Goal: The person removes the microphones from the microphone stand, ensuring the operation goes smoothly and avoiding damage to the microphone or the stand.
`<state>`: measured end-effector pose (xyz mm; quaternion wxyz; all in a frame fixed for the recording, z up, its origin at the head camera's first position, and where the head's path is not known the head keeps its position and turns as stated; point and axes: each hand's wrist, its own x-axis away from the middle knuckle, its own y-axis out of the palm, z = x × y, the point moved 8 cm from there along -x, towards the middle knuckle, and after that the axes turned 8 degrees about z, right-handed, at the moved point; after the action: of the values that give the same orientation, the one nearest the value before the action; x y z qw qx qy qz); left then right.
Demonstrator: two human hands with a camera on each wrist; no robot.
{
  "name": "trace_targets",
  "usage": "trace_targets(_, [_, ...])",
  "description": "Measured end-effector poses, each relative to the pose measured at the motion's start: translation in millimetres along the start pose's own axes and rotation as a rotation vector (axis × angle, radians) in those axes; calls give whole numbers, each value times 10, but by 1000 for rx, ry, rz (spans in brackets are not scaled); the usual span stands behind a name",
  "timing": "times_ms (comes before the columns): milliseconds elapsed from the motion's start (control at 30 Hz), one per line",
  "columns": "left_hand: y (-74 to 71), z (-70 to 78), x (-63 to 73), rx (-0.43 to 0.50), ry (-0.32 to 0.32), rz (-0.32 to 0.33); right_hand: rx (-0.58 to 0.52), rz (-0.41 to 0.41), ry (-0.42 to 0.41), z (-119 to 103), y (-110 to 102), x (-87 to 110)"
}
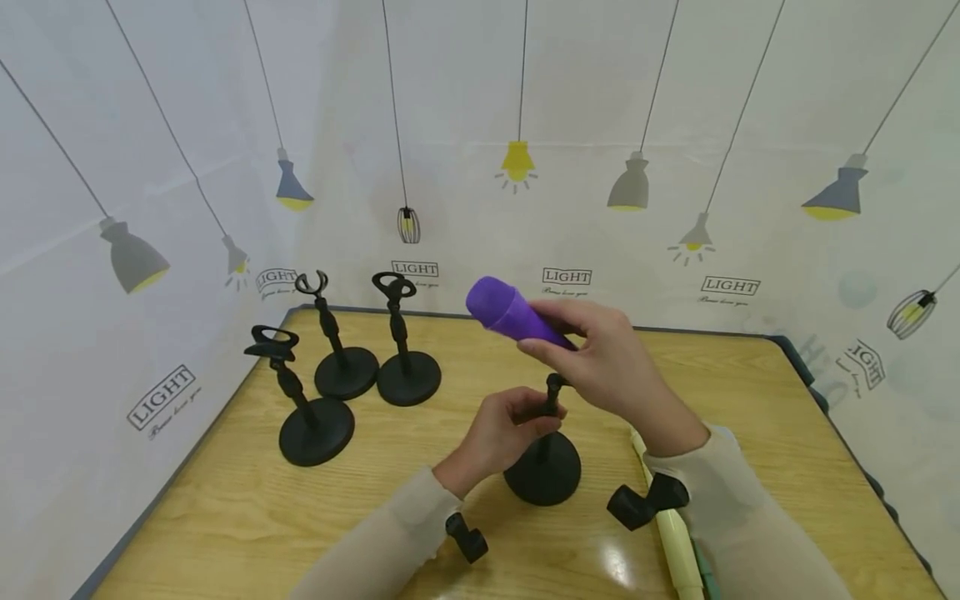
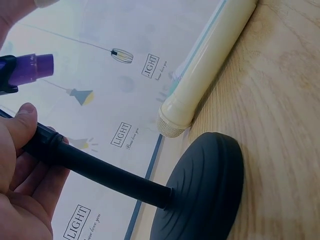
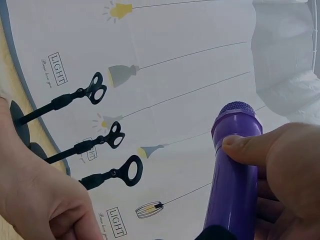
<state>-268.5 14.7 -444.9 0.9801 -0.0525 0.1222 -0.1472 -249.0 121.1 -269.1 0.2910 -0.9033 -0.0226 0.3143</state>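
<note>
My right hand (image 1: pixel 615 358) holds a purple microphone (image 1: pixel 513 312), tilted with one end up to the left, above a black desktop microphone stand (image 1: pixel 543 475). In the right wrist view its mesh head (image 3: pixel 237 107) points up and the thumb lies along its side. Below, my left hand (image 1: pixel 502 433) grips the stand's upright pole (image 2: pixel 115 172). A black clip (image 2: pixel 6 75) surrounds part of the purple microphone in the left wrist view, cut off by the frame edge. The round base of the stand rests on the table.
Three more black stands (image 1: pixel 315 433) with clips on top stand at the table's left and back left. A cream microphone (image 1: pixel 678 550) lies at the right, partly under my right forearm, beside something green. A printed curtain (image 1: pixel 465 100) encloses the wooden table (image 1: pixel 225 517).
</note>
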Motion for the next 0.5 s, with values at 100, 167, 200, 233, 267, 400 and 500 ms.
trace_targets(100, [8,-1,3,-4,1,-5,0,-19,-2,-26,29,-40])
trace_targets(167, [10,-10,7,-3,3,-5,-2,-31,-7,-48,49,-69])
trace_targets(200, [10,-12,10,-3,5,-5,-5,-36,-12,-62,59,-87])
trace_targets(233, [9,-19,11,0,5,-5,-9,-41,-15,-78,70,-105])
trace_targets(267, [8,-22,11,0,12,-5,-10,-48,-19,-93,81,-125])
trace_targets(400, [-1,-14,9,-12,33,1,-17,-85,-20,-155,133,-209])
trace_targets(500, [-10,-4,8,-21,41,7,-3,-107,-17,-192,167,-267])
